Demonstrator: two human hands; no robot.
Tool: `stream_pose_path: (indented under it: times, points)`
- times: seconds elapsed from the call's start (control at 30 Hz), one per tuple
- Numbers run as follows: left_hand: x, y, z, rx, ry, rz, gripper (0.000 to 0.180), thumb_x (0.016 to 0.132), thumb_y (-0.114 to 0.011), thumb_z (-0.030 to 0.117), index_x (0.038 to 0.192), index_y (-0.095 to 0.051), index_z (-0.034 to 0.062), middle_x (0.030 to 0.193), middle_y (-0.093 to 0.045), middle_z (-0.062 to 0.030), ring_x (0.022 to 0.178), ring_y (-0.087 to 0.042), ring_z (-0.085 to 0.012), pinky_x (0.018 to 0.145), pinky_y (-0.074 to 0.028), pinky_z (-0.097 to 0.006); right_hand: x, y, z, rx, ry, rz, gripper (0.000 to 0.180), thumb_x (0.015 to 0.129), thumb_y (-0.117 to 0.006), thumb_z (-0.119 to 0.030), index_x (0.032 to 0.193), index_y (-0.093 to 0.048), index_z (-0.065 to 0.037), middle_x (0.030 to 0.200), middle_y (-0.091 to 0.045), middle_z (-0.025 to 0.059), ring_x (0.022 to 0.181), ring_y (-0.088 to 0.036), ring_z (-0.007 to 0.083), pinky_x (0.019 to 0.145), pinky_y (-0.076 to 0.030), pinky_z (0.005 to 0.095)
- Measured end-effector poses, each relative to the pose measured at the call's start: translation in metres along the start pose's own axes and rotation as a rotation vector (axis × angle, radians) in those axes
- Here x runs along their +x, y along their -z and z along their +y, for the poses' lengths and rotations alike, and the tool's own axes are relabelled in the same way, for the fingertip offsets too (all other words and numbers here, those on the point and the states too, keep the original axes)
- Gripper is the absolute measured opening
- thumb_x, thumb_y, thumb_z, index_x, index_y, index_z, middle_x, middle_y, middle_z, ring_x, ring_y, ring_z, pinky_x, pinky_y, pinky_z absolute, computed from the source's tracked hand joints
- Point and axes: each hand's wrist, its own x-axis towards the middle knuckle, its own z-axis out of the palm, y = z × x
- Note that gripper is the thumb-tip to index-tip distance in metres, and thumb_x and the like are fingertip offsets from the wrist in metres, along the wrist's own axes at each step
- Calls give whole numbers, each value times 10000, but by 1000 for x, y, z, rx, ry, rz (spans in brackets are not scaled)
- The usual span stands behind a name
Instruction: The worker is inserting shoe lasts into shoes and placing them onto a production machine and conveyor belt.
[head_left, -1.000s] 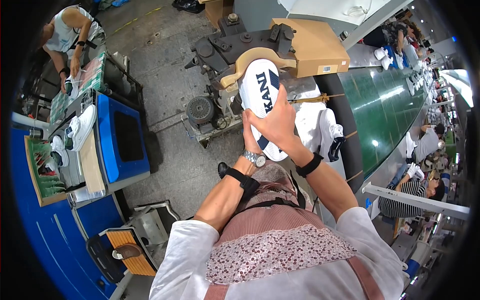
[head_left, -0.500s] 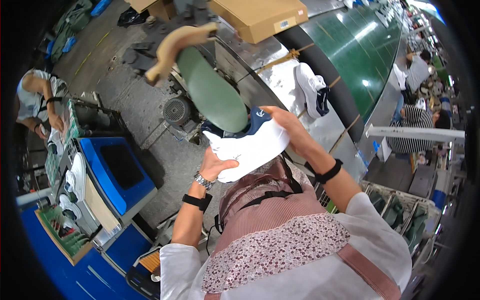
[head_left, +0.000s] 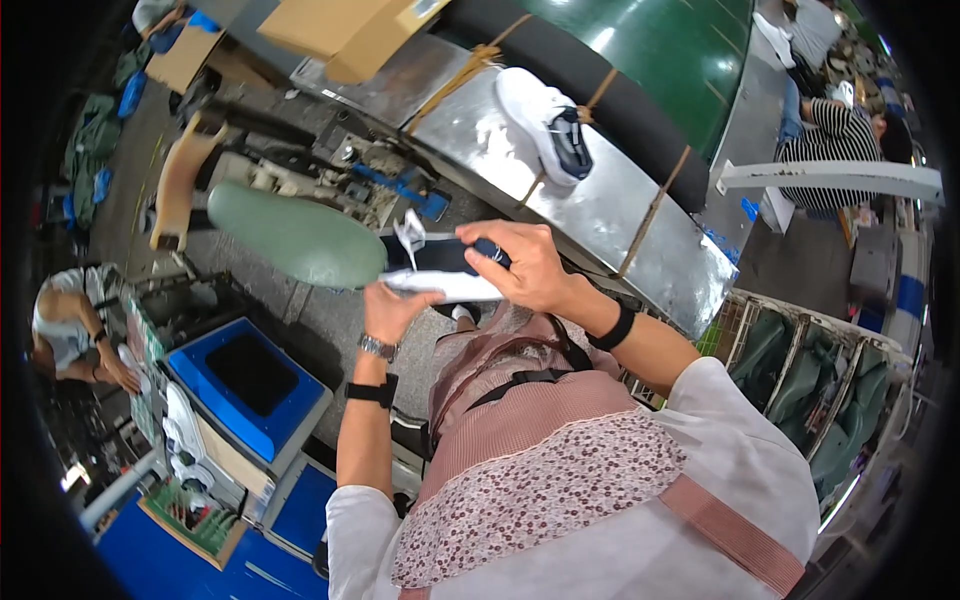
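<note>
Where both hands [head_left: 520, 270] meet — white shoe [head_left: 445, 283].

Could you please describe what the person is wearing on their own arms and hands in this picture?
Both hands are bare, without gloves. The left hand has a metal-band wristwatch at the wrist and a black strap further up the forearm. The right hand has a black wristband. Short white sleeves cover the upper arms.

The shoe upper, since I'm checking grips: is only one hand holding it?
No, both the left hand and right hand grip the shoe upper.
</note>
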Motion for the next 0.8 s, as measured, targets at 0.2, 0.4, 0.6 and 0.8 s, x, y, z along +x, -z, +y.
stream_pose_path:
  times: [0.2, 0.4, 0.6, 0.8]
  points:
    - [94, -95, 12, -58, 27, 80, 890, 809, -833, 328, 1505, -368, 25, 1430, -497, -239, 1276, -531, -304, 993, -474, -409, 9, 54, 119, -261, -177, 377, 336, 851, -712, -107, 1153, -627, 16, 1290, -616, 227, 1214, -582, 395, 1015, -477, 445]
    - [80, -122, -11, -233, 282, 52, 638, 918, -730, 310, 1423, -457, 30, 1320, -601, -138, 1103, -649, -205, 841, -535, -324, -10, 76, 153, -601, -183, 159, 322, 722, -773, -89, 1018, -656, -40, 1446, -422, 232, 1366, -368, 475, 1094, -381, 509]
    - [2, -83, -85, -217, 458, 233, 452, 915, -725, 236, 1288, -572, 30, 1093, -707, -104, 888, -704, -188, 693, -546, -289, 29, 94, 165, -652, -333, -226, 362, 667, -840, -280, 908, -717, -41, 1364, -519, 171, 1123, -583, 427, 891, -521, 483]
    - [-108, -42, -164, 28, 641, 295, 284, 849, -718, 182, 1011, -669, -45, 789, -701, -105, 630, -686, -179, 484, -489, -278, 40, 167, 154, -617, -52, -131, 383, 669, -846, -290, 884, -706, -5, 1288, -605, 187, 1137, -616, 371, 900, -541, 434]
